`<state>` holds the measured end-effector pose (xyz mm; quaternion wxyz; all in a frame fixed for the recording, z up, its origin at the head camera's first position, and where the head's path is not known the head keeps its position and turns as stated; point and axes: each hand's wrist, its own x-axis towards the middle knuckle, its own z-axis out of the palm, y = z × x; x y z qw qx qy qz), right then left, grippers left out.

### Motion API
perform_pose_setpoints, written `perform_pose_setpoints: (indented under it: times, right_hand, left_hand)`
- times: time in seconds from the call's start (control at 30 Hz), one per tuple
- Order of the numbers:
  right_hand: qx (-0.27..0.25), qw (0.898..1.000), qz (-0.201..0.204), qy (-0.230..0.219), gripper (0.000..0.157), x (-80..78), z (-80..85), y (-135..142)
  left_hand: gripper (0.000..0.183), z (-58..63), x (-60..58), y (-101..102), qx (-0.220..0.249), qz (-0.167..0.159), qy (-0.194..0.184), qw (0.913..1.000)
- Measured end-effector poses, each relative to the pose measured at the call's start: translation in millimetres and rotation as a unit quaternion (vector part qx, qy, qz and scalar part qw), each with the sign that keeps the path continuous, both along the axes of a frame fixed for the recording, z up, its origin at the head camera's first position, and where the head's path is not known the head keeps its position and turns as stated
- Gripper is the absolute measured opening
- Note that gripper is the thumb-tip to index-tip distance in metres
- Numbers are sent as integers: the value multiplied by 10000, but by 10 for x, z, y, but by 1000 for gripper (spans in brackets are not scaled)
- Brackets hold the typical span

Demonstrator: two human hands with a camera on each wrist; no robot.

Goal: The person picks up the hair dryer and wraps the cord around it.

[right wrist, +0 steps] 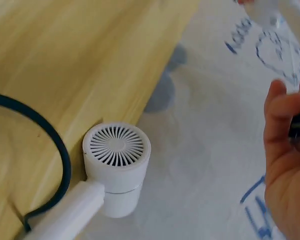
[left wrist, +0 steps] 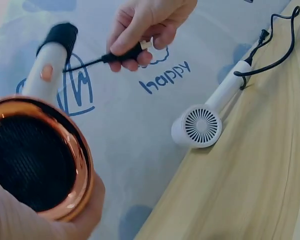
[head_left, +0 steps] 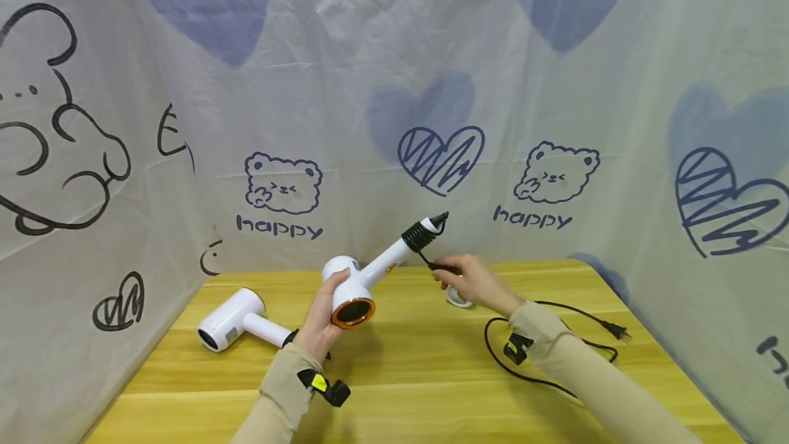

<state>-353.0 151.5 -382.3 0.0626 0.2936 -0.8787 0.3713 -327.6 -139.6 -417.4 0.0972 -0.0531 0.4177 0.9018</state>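
Here, your left hand (head_left: 320,319) grips smooth white hair dryer (head_left: 351,288) round its cylindrical body, held above wood-grain table (head_left: 401,389); glossy copper-coloured ring (left wrist: 80,165) frames dark mesh (left wrist: 30,160). Thin black cord (head_left: 418,237) coiled tightly round handle's end. Your right hand (head_left: 471,281) pinches black plug (left wrist: 129,53). To your left, second white dryer (head_left: 231,319) lies on table; near back edge, third dryer (left wrist: 203,126), round grille radially slotted.

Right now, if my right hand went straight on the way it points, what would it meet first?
Past the cord your right hand pinches, probably the hair dryer in your left hand, around its handle, though depth is unclear.
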Motion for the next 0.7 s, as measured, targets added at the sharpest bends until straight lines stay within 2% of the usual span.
perform_pose_setpoints:
  times: [0.1,0.17,0.23,0.33,0.47,0.6,0.7]
  right_hand:
    - [303,9970,-63,705,20,48,-41,-62]
    - [515,9922,-79,1134,20,67,-61,-99]
    - [742,9853,-84,1533,19,77,-79,-130]
    - [1094,9733,-102,2013,16,87,-113,-161]
    - [1196,9710,-250,2054,14,82,-185,-194]
    - [1161,9762,-406,1784,19,89,-269,-262]
    - [1427,9731,-372,1772,22,96,-352,-327]
  left_hand:
    - [65,-4,-11,20,-2,210,-131,9997]
    - [68,-13,-17,30,-207,531,-171,9982]
    - [72,-29,-25,38,-595,896,-148,9941]
    - [79,-37,-33,42,-1508,1368,-26,9791]
    - [79,-15,-50,30,-2753,1620,386,9468]
    - [78,-6,-95,-21,-3962,1624,769,9004]
    - [84,-4,-140,-119,-4685,1378,939,8676]
